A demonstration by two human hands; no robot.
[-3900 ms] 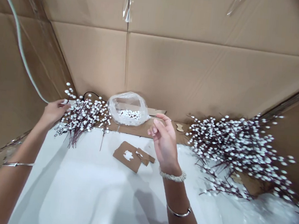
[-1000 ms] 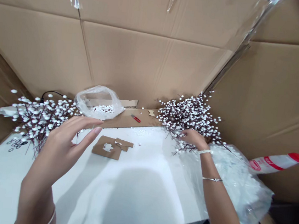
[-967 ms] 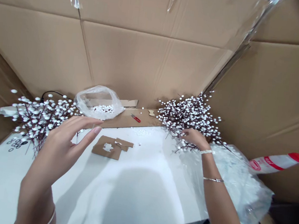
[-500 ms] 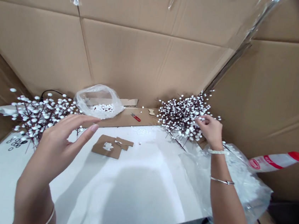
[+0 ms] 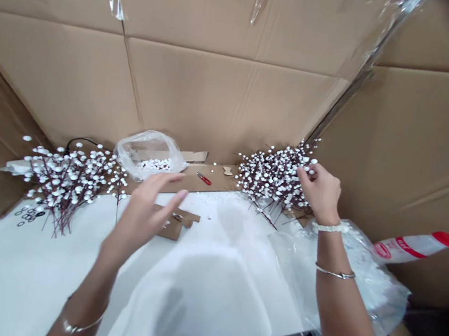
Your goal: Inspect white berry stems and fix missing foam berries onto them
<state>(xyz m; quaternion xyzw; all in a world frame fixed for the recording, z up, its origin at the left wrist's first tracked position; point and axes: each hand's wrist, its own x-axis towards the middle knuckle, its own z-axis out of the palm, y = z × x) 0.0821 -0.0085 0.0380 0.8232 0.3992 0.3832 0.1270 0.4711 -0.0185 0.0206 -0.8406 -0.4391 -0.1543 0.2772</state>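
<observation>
My right hand (image 5: pixel 319 191) is closed in a pinch at the right edge of a heap of artificial berry stems (image 5: pixel 274 176), dark brown with small white berries. White berries show at its fingertips, and it appears to grip a berry stem there, mostly hidden by the fingers. My left hand (image 5: pixel 145 216) hangs over the white table, fingers apart and holding nothing. Below it lies a piece of brown cardboard (image 5: pixel 169 232), partly covered by the hand. A second bunch of white berry stems (image 5: pixel 73 179) rests on the left.
A clear plastic bag (image 5: pixel 149 155) with white berries stands at the back. Nearby are red thread snips (image 5: pixel 204 178) and a small cardboard scrap (image 5: pixel 228 171). Black rings (image 5: pixel 27 215) lie at the left. A white-and-red bottle (image 5: pixel 412 247) rests on a plastic bag (image 5: pixel 372 290) at right.
My left hand has moved right, toward the middle, over the cardboard. My right hand stays at the right heap, raised slightly, with white berries now showing above its fingertips.
</observation>
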